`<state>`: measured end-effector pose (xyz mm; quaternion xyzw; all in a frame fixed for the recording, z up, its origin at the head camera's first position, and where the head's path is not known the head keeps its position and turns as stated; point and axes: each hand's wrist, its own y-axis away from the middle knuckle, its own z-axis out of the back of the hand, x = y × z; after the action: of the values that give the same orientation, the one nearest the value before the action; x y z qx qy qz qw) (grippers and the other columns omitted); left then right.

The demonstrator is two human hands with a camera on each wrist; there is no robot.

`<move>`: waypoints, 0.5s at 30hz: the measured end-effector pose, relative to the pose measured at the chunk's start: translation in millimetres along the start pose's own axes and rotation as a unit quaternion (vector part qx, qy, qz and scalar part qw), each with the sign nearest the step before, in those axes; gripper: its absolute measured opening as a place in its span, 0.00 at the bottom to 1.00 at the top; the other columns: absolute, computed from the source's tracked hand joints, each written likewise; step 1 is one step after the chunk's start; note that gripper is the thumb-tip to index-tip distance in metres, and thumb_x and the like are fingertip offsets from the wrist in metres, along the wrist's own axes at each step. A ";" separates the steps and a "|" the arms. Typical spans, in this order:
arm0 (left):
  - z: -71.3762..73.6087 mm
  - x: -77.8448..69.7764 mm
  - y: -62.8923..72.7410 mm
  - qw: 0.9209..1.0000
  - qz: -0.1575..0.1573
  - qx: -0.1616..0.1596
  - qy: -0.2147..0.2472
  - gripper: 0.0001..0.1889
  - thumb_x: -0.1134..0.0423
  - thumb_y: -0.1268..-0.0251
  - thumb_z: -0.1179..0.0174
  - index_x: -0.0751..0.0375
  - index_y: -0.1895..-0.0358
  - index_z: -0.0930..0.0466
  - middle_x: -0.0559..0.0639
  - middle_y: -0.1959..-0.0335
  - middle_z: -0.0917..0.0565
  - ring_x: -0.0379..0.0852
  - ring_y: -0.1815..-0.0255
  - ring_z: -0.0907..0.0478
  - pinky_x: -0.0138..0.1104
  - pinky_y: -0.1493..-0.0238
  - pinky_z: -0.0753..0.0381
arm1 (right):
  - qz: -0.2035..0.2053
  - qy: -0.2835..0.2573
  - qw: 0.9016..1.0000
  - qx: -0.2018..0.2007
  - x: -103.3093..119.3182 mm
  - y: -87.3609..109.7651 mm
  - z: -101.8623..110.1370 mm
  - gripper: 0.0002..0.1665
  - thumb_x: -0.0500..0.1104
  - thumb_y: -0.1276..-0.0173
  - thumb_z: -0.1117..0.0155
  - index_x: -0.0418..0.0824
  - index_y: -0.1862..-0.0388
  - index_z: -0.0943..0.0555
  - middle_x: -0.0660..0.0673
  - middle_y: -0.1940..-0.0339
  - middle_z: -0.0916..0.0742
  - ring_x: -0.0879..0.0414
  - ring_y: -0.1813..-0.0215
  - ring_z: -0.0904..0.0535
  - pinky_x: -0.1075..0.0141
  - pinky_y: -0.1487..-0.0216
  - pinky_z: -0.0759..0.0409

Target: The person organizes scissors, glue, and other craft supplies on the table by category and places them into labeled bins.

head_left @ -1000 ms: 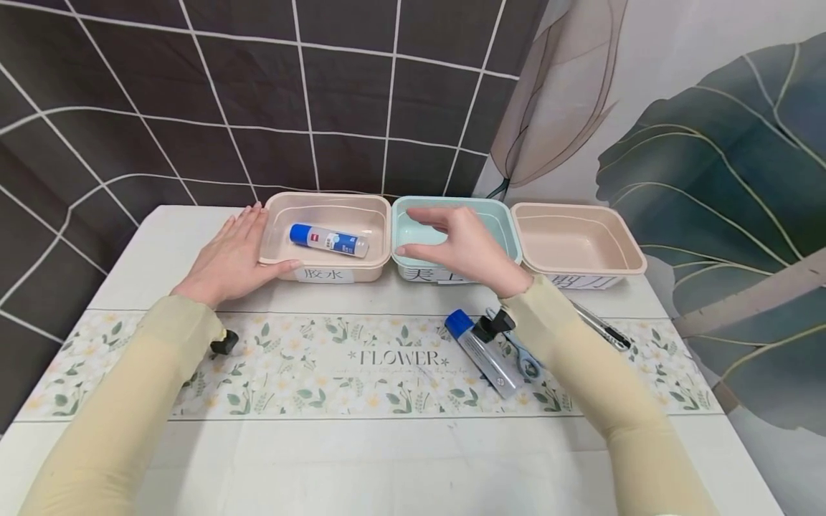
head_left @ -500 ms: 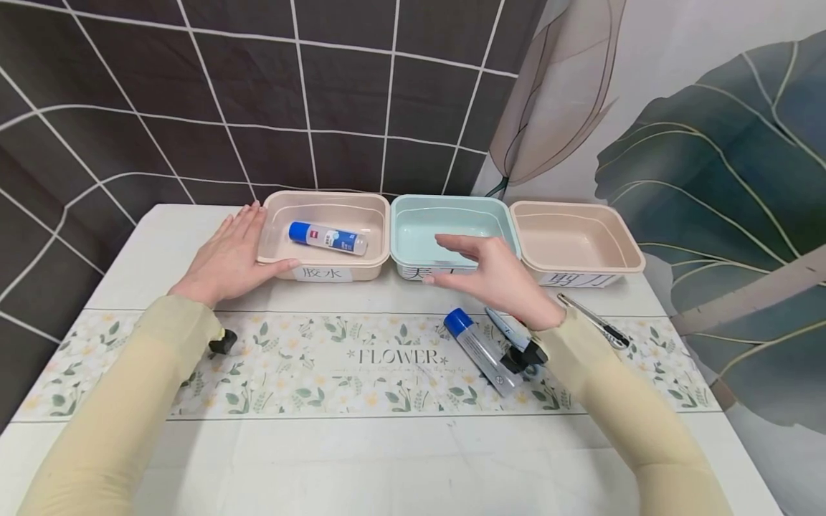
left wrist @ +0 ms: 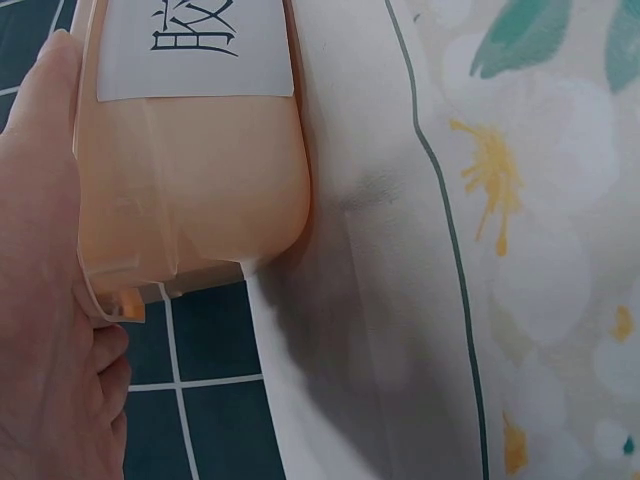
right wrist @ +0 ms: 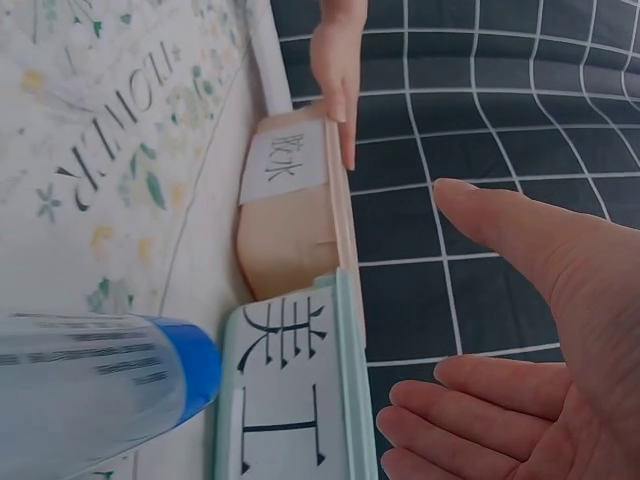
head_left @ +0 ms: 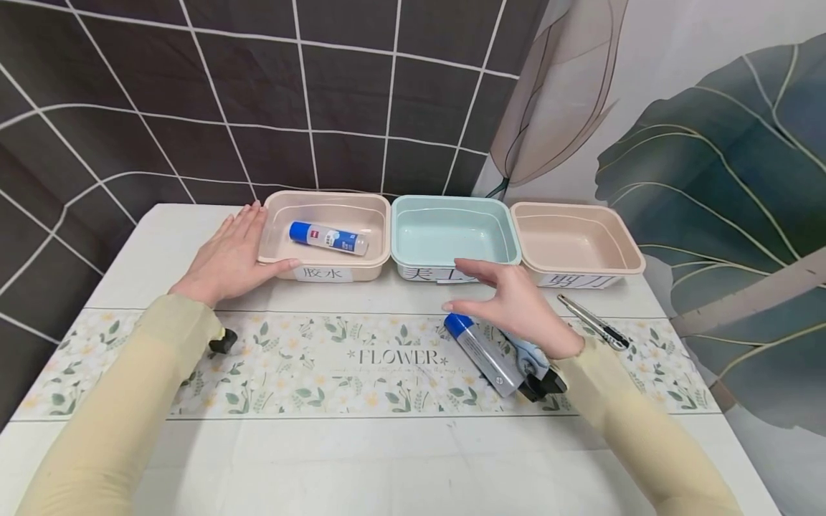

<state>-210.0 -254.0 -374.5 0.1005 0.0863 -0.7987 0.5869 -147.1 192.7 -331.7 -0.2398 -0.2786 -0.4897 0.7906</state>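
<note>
My left hand [head_left: 226, 254] rests on the left end of the left beige box [head_left: 376, 223], thumb along its front rim, fingers fairly straight. A blue-capped glue bottle [head_left: 329, 239] lies inside that box. My right hand [head_left: 519, 301] hangs over the table in front of the teal box [head_left: 445, 244], thumb and fingers spread, with nothing between them. Just below it lies a second blue-capped glue bottle [head_left: 480, 355], seen large in the right wrist view. Beside this bottle, scissors [head_left: 530, 356] with pale blue handles are partly hidden under the right hand and its wrist camera.
A silver utility knife [head_left: 596, 324] lies right of the right hand. Another beige box [head_left: 577, 244] stands at the right end of the row. All three boxes carry paper labels with handwritten characters. A dark tiled-pattern cloth [head_left: 258, 86] hangs behind the table.
My right hand has come from over the teal box back toward me and slightly right, to above the glue bottle and scissors, fingers still spread. The left hand stays on its box.
</note>
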 end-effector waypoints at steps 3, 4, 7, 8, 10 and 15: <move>-0.3 0.4 -0.2 1.000 0.001 0.001 -0.001 0.61 0.25 0.34 0.49 0.75 0.20 0.62 0.71 0.19 0.58 0.62 0.18 0.63 0.47 0.20 0.69 | -0.001 -0.003 1.000 0.000 -3.0 6.5 -0.3 0.46 0.59 0.43 0.19 0.37 0.32 0.22 0.45 0.35 0.17 0.47 0.33 0.23 0.52 0.31 0.27; -0.3 0.4 -0.2 1.000 0.001 0.001 -0.001 0.61 0.25 0.34 0.49 0.75 0.20 0.62 0.71 0.19 0.58 0.62 0.18 0.63 0.47 0.20 0.69 | -0.004 -0.005 1.000 0.000 -4.3 8.7 -0.7 0.45 0.58 0.43 0.19 0.36 0.32 0.21 0.45 0.35 0.17 0.46 0.33 0.23 0.52 0.31 0.27; -0.4 -0.2 -0.3 1.000 0.001 0.001 -0.001 0.61 0.25 0.34 0.49 0.75 0.20 0.62 0.71 0.19 0.58 0.62 0.18 0.63 0.47 0.20 0.69 | -0.009 -0.007 1.000 0.001 -8.2 15.0 -1.9 0.44 0.57 0.43 0.19 0.37 0.33 0.21 0.44 0.36 0.17 0.45 0.33 0.23 0.52 0.32 0.26; -0.4 -0.4 -0.3 1.000 0.002 0.001 -0.001 0.61 0.25 0.34 0.49 0.75 0.20 0.62 0.71 0.19 0.58 0.62 0.18 0.63 0.47 0.20 0.69 | -0.011 -0.009 1.000 0.002 -9.3 17.0 -2.5 0.44 0.57 0.44 0.18 0.37 0.33 0.21 0.44 0.36 0.17 0.46 0.33 0.23 0.52 0.32 0.26; -0.2 -0.6 -0.1 1.000 0.002 0.002 0.000 0.61 0.25 0.34 0.49 0.75 0.20 0.62 0.71 0.19 0.58 0.62 0.18 0.63 0.47 0.20 0.69 | -0.013 -0.013 1.000 0.005 -12.0 21.3 -3.6 0.45 0.57 0.44 0.18 0.36 0.33 0.21 0.43 0.35 0.17 0.46 0.33 0.23 0.51 0.32 0.26; 0.0 0.3 -0.1 1.000 0.003 0.002 0.000 0.61 0.25 0.34 0.49 0.74 0.20 0.63 0.71 0.19 0.58 0.62 0.18 0.64 0.47 0.20 0.69 | -0.020 -0.015 1.000 0.010 -17.0 31.2 -6.2 0.45 0.56 0.44 0.18 0.35 0.33 0.22 0.42 0.35 0.17 0.47 0.33 0.23 0.52 0.32 0.25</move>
<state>-210.2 -254.2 -374.6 0.1022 0.0844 -0.7972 0.5889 -123.6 212.2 -351.1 -0.2333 -0.2997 -0.4989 0.7790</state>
